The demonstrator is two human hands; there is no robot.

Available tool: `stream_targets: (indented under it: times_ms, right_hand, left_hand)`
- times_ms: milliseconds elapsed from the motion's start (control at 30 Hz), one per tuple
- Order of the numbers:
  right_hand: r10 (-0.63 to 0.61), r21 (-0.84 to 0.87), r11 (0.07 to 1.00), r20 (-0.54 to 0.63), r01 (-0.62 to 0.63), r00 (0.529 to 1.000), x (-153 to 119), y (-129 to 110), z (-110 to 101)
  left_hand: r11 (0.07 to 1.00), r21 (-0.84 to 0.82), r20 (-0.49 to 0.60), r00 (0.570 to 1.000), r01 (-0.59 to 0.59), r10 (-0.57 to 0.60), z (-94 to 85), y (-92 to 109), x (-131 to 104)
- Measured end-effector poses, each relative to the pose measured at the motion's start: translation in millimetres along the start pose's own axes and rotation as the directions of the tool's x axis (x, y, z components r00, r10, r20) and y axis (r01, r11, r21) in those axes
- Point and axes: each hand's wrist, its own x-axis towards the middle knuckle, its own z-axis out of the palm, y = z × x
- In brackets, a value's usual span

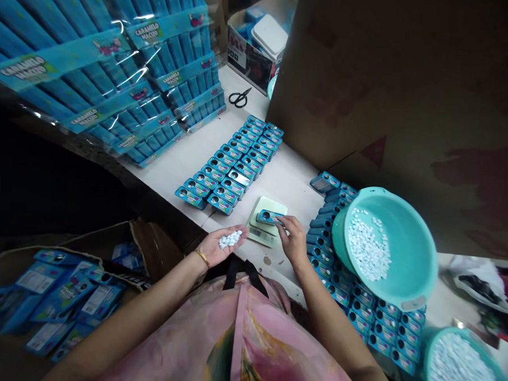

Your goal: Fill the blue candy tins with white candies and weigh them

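My left hand (212, 249) lies palm up in front of the table edge, slightly cupped, holding a small heap of white candies (230, 239). My right hand (294, 240) pinches the right end of a small blue candy box (267, 216) between thumb and fingers. That box is at the plate of a small pale kitchen scale (258, 235); whether it rests fully on the plate I cannot tell. A dark round hole shows on the box's upper face. Beyond the scale, similar blue boxes (222, 155) stand in two rows.
A turquoise basin (412, 237) with white candies sits on more blue boxes (362, 319) at right; another candy-filled tub (460, 368) is lower right. Black scissors (240, 97) lie at the back. Wrapped blue packs (116, 78) stand left, above a carton of boxes (60, 294). Cardboard (392, 106) rises behind.
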Motion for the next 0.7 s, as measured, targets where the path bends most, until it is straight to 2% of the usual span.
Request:
stream_targets:
  times_ms: [67,133,233,300,367,467,700]
  right_hand:
    - [0.080,0.037,0.996,-0.056,-0.078,0.995,-21.4,1.0,-3.7]
    - [0.110,0.081,0.991,-0.021,-0.108,0.994,-41.9,-7.6,-1.1]
    - [0.002,0.111,0.994,0.201,-0.025,0.980,-58.5,-34.6,14.4]
    - [-0.076,0.059,0.997,0.344,0.059,0.936,-59.8,-53.0,26.8]
    - [-0.094,-0.018,0.994,0.424,0.112,0.901,-57.7,-64.3,35.7]
    - [-0.081,-0.064,0.990,0.464,0.125,0.882,-55.8,-66.2,40.3]
    - [-0.024,-0.069,0.996,0.449,0.062,0.893,-64.4,-60.1,44.8]
  left_hand:
    - [1.000,-0.006,-0.049,0.999,0.007,-0.007,-14.5,-3.3,-10.1]
    - [0.999,-0.005,-0.075,0.996,0.038,-0.038,-25.5,-10.0,-18.0]
    - [0.992,0.024,-0.081,0.989,0.126,-0.124,-31.7,-22.5,-22.1]
    - [0.984,0.057,-0.092,0.982,0.169,-0.163,-32.0,-29.2,-21.1]
    - [0.979,0.083,-0.099,0.979,0.188,-0.179,-32.5,-33.4,-19.5]
    - [0.970,0.098,-0.076,0.974,0.223,-0.216,-34.2,-35.2,-18.5]
    - [0.950,0.125,0.063,0.954,0.285,-0.294,-29.3,-33.7,-18.7]
